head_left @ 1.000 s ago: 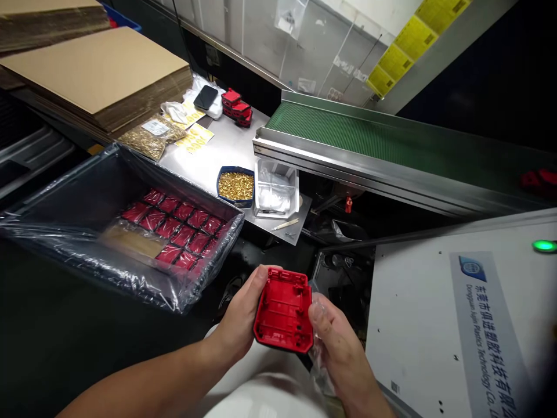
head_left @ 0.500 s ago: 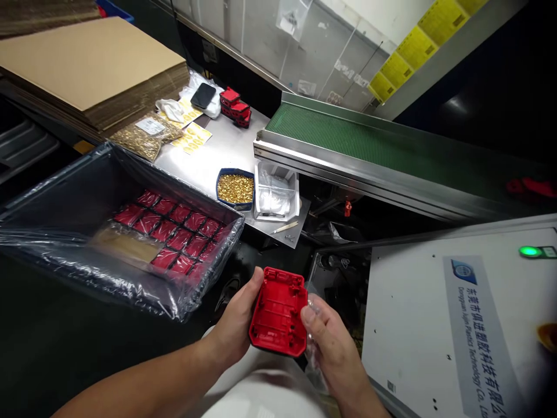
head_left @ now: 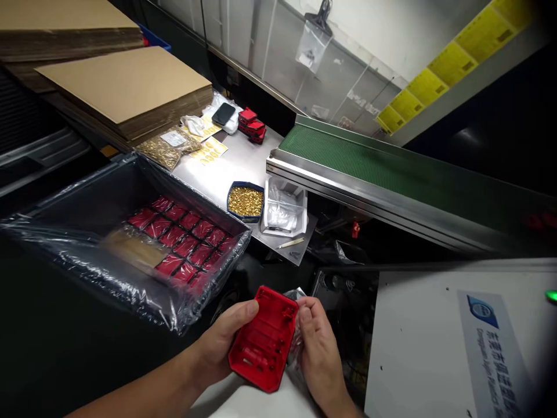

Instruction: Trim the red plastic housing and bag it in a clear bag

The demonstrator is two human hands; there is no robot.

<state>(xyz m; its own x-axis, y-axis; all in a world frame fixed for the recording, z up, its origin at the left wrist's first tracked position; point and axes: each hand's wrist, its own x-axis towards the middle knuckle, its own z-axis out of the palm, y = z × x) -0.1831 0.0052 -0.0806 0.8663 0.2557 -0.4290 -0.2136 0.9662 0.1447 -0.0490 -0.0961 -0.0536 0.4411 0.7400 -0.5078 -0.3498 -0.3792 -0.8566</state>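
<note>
In front of my lap, my left hand [head_left: 220, 339] grips a red plastic housing [head_left: 264, 334] by its left side, thumb over the rim. The hollow inside, with moulded ribs and posts, faces up toward me, and its outer edge looks black. My right hand [head_left: 321, 354] is closed at the housing's right edge, thumb and fingers pinching a clear plastic bag [head_left: 296, 349]. Part of the bag hangs behind the housing and beneath my right fingers.
Left, a plastic-lined crate [head_left: 143, 290] holds rows of bagged red parts [head_left: 185, 244]. On the metal table [head_left: 248, 154] stand a blue bin of brass pieces [head_left: 245, 200], a white bin of clear bags [head_left: 285, 209] and stacked red parts [head_left: 252, 125]. A green conveyor [head_left: 348, 157] runs right, above a white machine [head_left: 413, 337].
The housing has tilted and shifted slightly left and down in my left hand. My right thumb has come off its inner edge onto the bag. The whole view has swung a little.
</note>
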